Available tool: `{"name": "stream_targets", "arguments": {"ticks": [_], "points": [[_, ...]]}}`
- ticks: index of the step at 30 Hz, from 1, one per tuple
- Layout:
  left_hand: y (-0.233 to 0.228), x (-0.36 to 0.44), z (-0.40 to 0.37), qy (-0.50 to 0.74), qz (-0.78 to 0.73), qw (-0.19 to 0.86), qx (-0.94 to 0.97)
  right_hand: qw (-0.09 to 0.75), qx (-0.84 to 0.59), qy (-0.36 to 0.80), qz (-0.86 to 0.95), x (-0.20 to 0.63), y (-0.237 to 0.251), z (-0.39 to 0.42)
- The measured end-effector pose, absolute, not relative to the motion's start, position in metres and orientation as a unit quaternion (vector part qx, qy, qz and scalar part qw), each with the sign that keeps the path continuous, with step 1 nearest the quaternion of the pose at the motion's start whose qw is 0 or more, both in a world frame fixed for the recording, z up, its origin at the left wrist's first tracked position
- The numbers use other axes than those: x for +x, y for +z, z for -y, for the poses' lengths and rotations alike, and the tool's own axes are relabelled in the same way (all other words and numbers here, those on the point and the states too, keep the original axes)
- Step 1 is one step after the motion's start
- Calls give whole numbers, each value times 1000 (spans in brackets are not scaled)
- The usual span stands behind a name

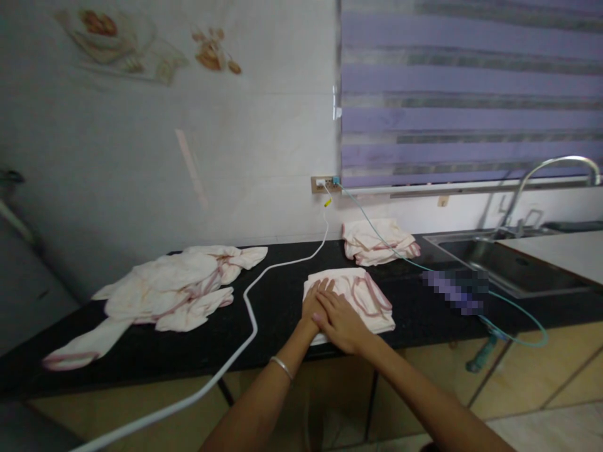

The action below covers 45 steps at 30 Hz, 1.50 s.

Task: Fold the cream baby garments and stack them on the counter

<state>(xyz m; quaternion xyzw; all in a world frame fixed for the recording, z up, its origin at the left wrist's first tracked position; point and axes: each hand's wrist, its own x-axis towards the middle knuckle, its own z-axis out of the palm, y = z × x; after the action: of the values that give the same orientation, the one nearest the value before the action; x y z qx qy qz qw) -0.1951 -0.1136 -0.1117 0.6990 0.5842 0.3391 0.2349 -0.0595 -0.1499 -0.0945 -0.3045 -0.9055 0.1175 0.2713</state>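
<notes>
A folded white cloth with pink trim (362, 296) lies on the black countertop (277, 307) near its front edge. My left hand (315, 304) rests flat on the cloth's left part, fingers stretched out. My right hand (340, 321) lies partly over the left hand and presses on the same cloth, fingers spread. Neither hand grips anything. A metal bangle (281, 367) sits on my left wrist.
A loose pile of white and pink cloths (169, 289) covers the counter's left side. Another folded stack (377, 242) sits by the wall. A white cable (249, 301) and a teal cable (509, 314) run from the wall socket (324, 184). Sink (509, 267) and tap (546, 179) stand at right.
</notes>
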Motion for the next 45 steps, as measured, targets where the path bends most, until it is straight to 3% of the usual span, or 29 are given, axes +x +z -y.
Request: {"name": "stream_targets", "arguments": {"ticks": [6, 15, 24, 29, 35, 40, 45], "points": [[-108, -196, 115, 224, -632, 41, 741, 210, -378, 83, 898, -28, -97, 99], [-107, -189, 113, 213, -664, 32, 716, 115, -461, 46, 879, -13, -94, 74], [-105, -188, 116, 211, -668, 29, 713, 145, -608, 56, 778, -2, -100, 61], [-100, -183, 123, 194, -700, 16, 687, 163, -605, 50, 777, 7, -106, 53], [-96, -190, 129, 313, -764, -6, 564, 210, -639, -7, 740, 7, -106, 62], [-84, -203, 139, 365, -805, -9, 468, 189, -683, 36, 705, 5, -93, 64], [-78, -204, 145, 261, -849, -11, 459, 179, -651, 204, 709, 13, -84, 41]]}}
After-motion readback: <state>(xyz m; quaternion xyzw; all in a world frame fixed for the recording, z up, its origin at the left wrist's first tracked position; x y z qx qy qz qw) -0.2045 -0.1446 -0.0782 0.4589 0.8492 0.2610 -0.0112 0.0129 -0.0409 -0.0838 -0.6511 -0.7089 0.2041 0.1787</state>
